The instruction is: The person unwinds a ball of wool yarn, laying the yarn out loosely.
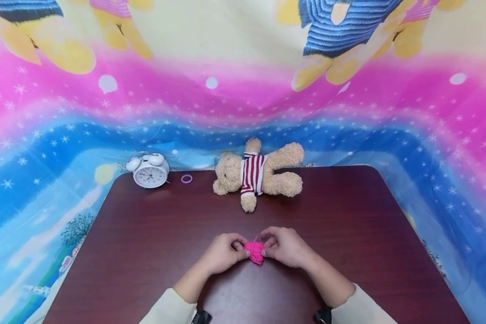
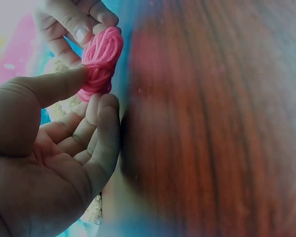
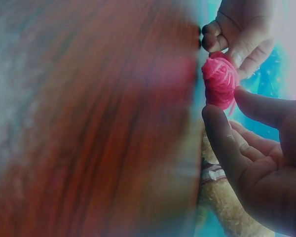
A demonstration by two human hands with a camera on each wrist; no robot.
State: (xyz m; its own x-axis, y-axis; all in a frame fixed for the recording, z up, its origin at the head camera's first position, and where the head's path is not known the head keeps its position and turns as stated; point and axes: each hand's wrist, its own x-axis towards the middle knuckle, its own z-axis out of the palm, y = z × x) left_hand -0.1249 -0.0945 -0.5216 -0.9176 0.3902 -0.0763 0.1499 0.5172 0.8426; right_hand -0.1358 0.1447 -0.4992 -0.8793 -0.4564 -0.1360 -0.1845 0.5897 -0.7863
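A small bundle of pink yarn (image 1: 254,253) is held between both hands above the near middle of the dark wooden table (image 1: 166,234). My left hand (image 1: 223,253) pinches its left side with thumb and fingers. On the opposite side, my right hand (image 1: 286,247) pinches it too, and a short strand stands up near those fingertips. The left wrist view shows the yarn (image 2: 102,61) wound in several loops with a band around its middle. In the right wrist view, the yarn (image 3: 221,81) sits between the thumb and index finger, with the left fingers at its far end.
A teddy bear (image 1: 254,173) in a striped shirt lies on its back at the table's far edge. Left of it are a purple ring (image 1: 186,179) and a white twin-bell alarm clock (image 1: 150,171). A printed cloth (image 1: 243,99) hangs around the table's back and sides.
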